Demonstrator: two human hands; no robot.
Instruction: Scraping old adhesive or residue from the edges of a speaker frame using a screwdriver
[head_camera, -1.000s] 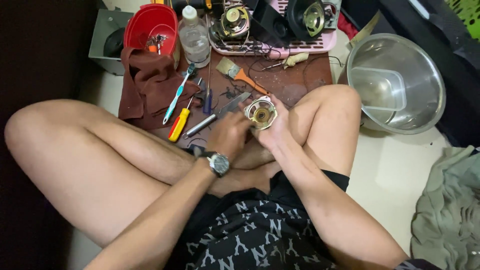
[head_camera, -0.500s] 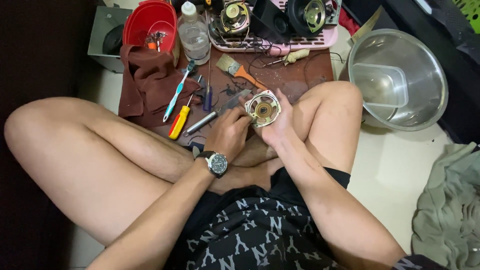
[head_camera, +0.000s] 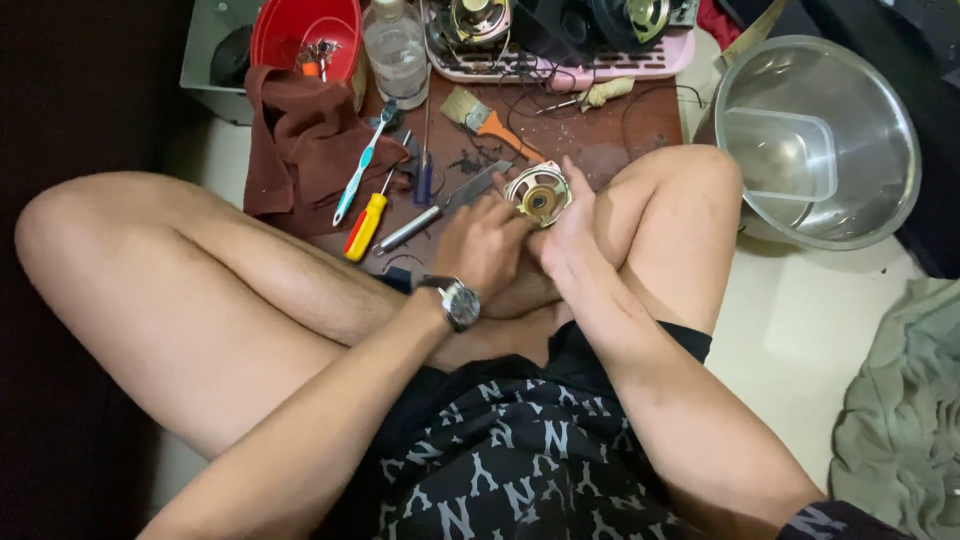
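Seated cross-legged, I hold a small round speaker (head_camera: 538, 193) between both hands above my ankles, at the near edge of the brown work board (head_camera: 640, 125). My left hand (head_camera: 482, 245) grips its left rim; my right hand (head_camera: 566, 232) cups its right side. I judge this an inspection step; next calls for a tool, the yellow-handled screwdriver (head_camera: 364, 226) lying nearest.

speaker (head_camera: 538, 193): turned in my grip, cone now faces up | my right hand (head_camera: 568, 232): shifted alongside its rim | my left hand (head_camera: 482, 243): fingers moved beneath
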